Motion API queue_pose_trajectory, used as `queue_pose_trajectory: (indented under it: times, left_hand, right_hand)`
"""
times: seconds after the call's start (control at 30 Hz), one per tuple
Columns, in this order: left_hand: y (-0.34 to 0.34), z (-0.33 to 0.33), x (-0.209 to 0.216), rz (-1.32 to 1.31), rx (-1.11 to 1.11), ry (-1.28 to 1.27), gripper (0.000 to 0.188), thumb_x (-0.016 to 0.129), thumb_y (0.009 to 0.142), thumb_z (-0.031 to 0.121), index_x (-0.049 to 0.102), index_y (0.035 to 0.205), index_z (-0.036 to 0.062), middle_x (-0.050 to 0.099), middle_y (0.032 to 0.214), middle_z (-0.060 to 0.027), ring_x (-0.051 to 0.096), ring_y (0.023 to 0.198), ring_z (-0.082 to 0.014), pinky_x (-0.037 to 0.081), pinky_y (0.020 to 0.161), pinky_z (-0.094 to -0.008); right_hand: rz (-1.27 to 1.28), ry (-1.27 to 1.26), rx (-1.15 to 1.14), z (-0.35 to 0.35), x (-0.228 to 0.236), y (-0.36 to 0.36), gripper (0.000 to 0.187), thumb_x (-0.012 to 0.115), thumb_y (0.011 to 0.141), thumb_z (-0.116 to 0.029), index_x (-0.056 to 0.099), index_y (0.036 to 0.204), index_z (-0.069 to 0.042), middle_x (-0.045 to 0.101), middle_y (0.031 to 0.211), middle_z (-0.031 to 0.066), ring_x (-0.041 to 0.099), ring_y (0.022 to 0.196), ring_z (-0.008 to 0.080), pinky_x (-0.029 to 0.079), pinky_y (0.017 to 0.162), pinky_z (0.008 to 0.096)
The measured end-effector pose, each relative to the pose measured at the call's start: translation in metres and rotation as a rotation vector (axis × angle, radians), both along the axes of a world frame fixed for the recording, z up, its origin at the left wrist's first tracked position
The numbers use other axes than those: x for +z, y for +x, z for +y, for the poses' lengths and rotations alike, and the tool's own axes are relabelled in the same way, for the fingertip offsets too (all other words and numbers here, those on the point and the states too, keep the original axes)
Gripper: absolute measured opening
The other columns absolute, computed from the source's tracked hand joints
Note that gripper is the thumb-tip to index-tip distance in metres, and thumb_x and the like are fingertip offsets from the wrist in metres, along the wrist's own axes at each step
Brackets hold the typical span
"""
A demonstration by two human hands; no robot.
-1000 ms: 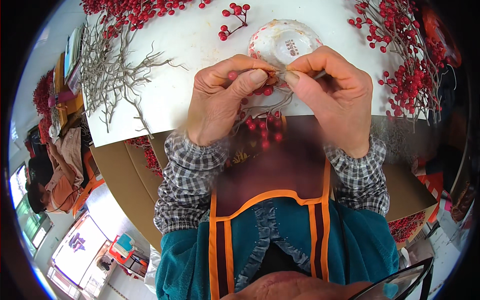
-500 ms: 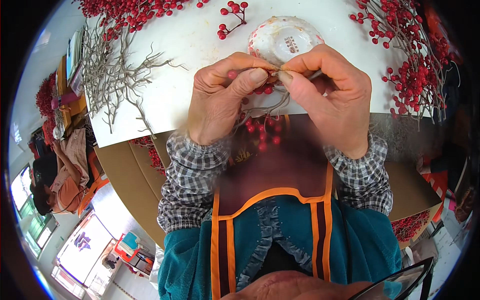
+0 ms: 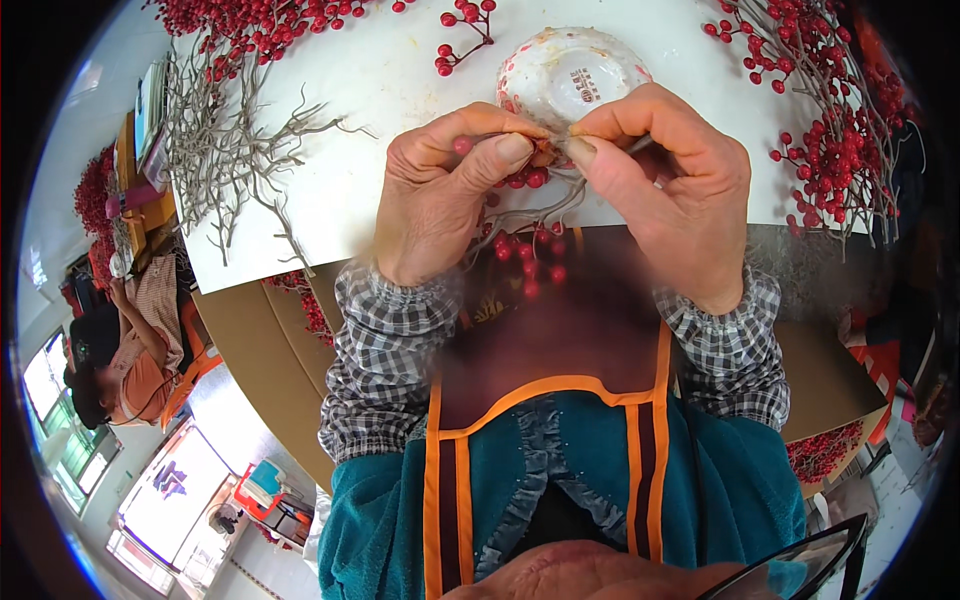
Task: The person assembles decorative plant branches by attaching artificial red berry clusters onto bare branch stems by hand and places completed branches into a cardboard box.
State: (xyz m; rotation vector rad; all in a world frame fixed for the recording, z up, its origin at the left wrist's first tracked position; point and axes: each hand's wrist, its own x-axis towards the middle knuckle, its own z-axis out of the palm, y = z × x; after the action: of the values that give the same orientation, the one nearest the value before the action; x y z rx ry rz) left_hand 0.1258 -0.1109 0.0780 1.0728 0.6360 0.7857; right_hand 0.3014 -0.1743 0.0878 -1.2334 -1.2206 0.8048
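Above the near edge of the white tabletop, my two hands meet at the fingertips. My left hand [image 3: 435,190] is closed, its thumb and forefinger pinching the stem end of a red berry sprig [image 3: 527,180]. Close by on the right, my right hand [image 3: 675,195] is also closed in a pinch, with part of a grey-brown twig branch [image 3: 550,210] running behind its fingers. The exact pinch point is small and partly hidden. Red berries [image 3: 528,256] on the branch hang below, over my apron. Just beyond my fingertips sits an upturned white bowl [image 3: 535,72] with red marks.
Bare grey twigs [image 3: 235,150] lie at the left, below a pile of red berries [image 3: 270,28]. A small berry sprig [image 3: 468,35] rests near the bowl. Berry branches [image 3: 830,150] cover the right side. Cardboard boxes [image 3: 250,345] stand below the table; another person [image 3: 135,370] sits far left.
My right hand has shifted slightly right, and its fingertips now stand a little farther from the left ones. My left hand stays nearly still.
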Motion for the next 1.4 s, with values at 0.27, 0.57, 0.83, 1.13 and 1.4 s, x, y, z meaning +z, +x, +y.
queue_pose_trajectory:
  times: [0.27, 0.57, 0.83, 1.13, 1.4]
  left_hand:
    - [-0.001, 0.002, -0.001, -0.012, -0.059, 0.017, 0.02, 0.064, 0.092, 0.012, 0.066, 0.104, -0.0044, 0.065, 0.097, -0.0102, 0.063, 0.091, -0.0182, 0.05, 0.087, -0.0321]
    - [-0.001, 0.004, -0.001, 0.039, -0.038, 0.044, 0.013, 0.063, 0.092, 0.009, 0.07, 0.098, -0.0005, 0.069, 0.088, -0.005, 0.063, 0.082, -0.0107, 0.051, 0.078, -0.0242]
    - [-0.001, 0.005, 0.0, 0.098, -0.044, 0.066, 0.01, 0.067, 0.09, 0.013, 0.071, 0.094, 0.0043, 0.069, 0.083, 0.0, 0.059, 0.073, -0.0039, 0.047, 0.061, -0.0169]
    - [-0.005, 0.007, -0.002, 0.179, -0.049, 0.049, 0.008, 0.069, 0.089, 0.013, 0.072, 0.092, 0.0064, 0.068, 0.078, 0.0027, 0.049, 0.058, 0.0014, 0.037, 0.048, -0.0143]
    - [-0.004, 0.007, -0.006, 0.104, -0.028, 0.07, 0.008, 0.068, 0.089, 0.009, 0.071, 0.092, 0.0025, 0.068, 0.08, -0.0003, 0.055, 0.069, -0.0029, 0.045, 0.063, -0.0173]
  right_hand:
    - [-0.046, -0.046, 0.057, -0.003, 0.005, 0.007, 0.007, 0.065, 0.083, 0.001, 0.065, 0.089, 0.003, 0.062, 0.082, 0.0023, 0.054, 0.069, 0.0054, 0.043, 0.06, 0.0199]
    - [-0.128, -0.06, 0.147, -0.001, 0.008, 0.012, 0.01, 0.063, 0.083, 0.005, 0.065, 0.093, 0.005, 0.061, 0.089, 0.0049, 0.058, 0.078, 0.0084, 0.047, 0.068, 0.0207]
    - [-0.146, -0.061, 0.154, -0.002, 0.007, 0.01, 0.009, 0.063, 0.083, 0.004, 0.066, 0.092, 0.005, 0.061, 0.088, 0.0056, 0.058, 0.076, 0.0095, 0.047, 0.065, 0.0213]
    - [-0.237, 0.049, 0.091, -0.002, 0.006, 0.005, 0.012, 0.063, 0.079, 0.005, 0.067, 0.09, 0.003, 0.063, 0.083, 0.0057, 0.059, 0.071, 0.0104, 0.047, 0.061, 0.0216]
    - [-0.291, 0.077, 0.073, 0.0, 0.0, -0.002, 0.012, 0.062, 0.079, 0.006, 0.067, 0.089, 0.003, 0.064, 0.081, 0.0068, 0.061, 0.07, 0.0122, 0.048, 0.061, 0.0231]
